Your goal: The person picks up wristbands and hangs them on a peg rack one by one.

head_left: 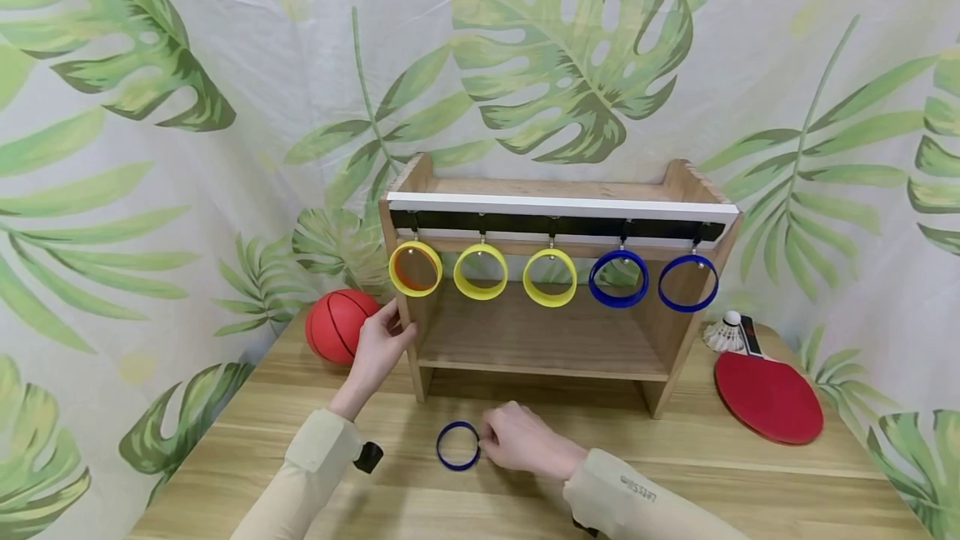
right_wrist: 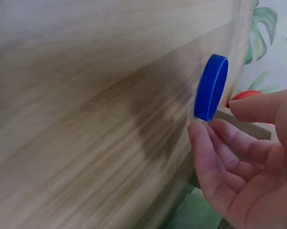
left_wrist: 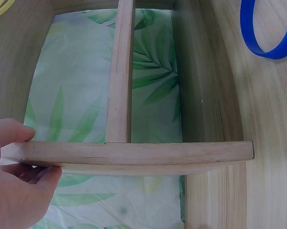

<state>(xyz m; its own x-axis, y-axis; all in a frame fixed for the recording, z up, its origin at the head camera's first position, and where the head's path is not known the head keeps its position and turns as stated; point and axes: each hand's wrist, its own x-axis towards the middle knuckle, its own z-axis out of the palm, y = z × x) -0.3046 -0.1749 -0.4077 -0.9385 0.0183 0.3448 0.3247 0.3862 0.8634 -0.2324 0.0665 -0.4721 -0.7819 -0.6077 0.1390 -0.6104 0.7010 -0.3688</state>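
Observation:
A wooden shelf rack (head_left: 540,348) stands on the table, with yellow and blue rings hanging from hooks along its front bar. My left hand (head_left: 381,344) grips the rack's left side panel; in the left wrist view the thumb and fingers lie on opposite faces of its edge. A loose blue ring (head_left: 459,467) lies on the tabletop in front of the rack. Right beside it is my right hand (head_left: 528,440), fingertips at the ring's near edge. In the right wrist view the thumb stands apart from the ring (right_wrist: 207,90), and the fingers are slightly bent.
A red ball (head_left: 333,327) sits left of the rack, behind my left hand. To the right lie a red table tennis paddle (head_left: 768,398) and a shuttlecock (head_left: 724,335). A leaf-patterned cloth (head_left: 247,65) hangs behind the table.

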